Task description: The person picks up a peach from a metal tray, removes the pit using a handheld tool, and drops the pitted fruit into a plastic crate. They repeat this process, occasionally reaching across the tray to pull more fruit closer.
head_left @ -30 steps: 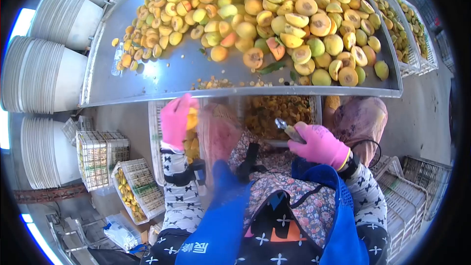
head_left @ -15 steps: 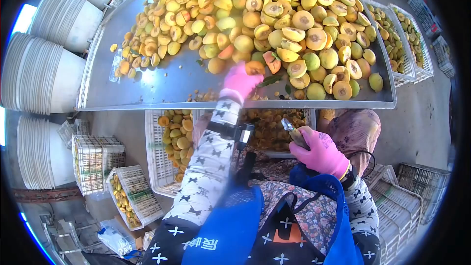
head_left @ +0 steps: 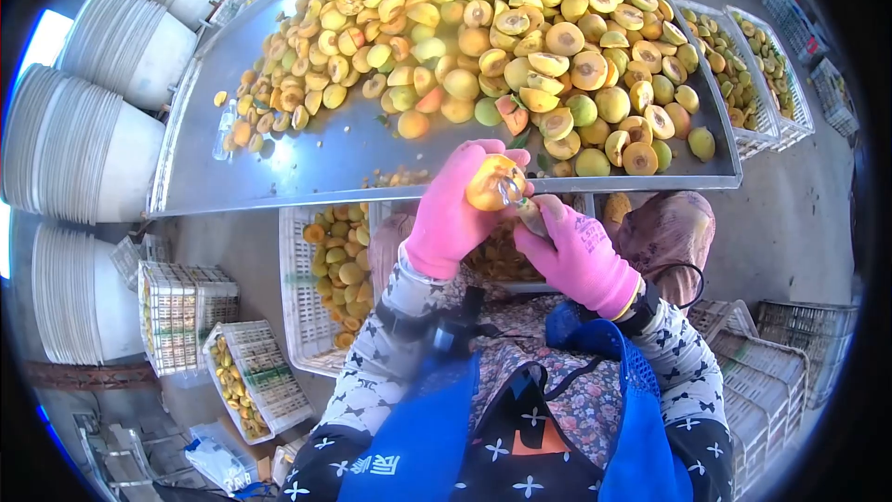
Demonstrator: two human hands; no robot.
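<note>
Pink gloves cover both my hands. My left hand (head_left: 452,216) is closed round a yellow peach half (head_left: 488,184), its cut face turned toward my other hand. In my right hand (head_left: 583,258) is a small pitting knife (head_left: 529,214) with a shiny metal tip, which is pressed into the middle of the peach half. Both hands are close together at the front edge of the metal table (head_left: 307,167). Behind them a large heap of cut peaches (head_left: 465,65) covers much of the tabletop.
A plastic bottle (head_left: 224,130) lies at the table's left. Below the table edge stands a white crate (head_left: 295,297) of peaches; pieces lie beside it under my hands. More fruit crates (head_left: 779,84) stand at right, stacked empty-looking crates (head_left: 757,400) lower right, stacked white tubs (head_left: 74,144) at left.
My left hand has come back from the heap toward me with a peach half. My right hand has moved up and left, bringing the knife tip into the fruit.
</note>
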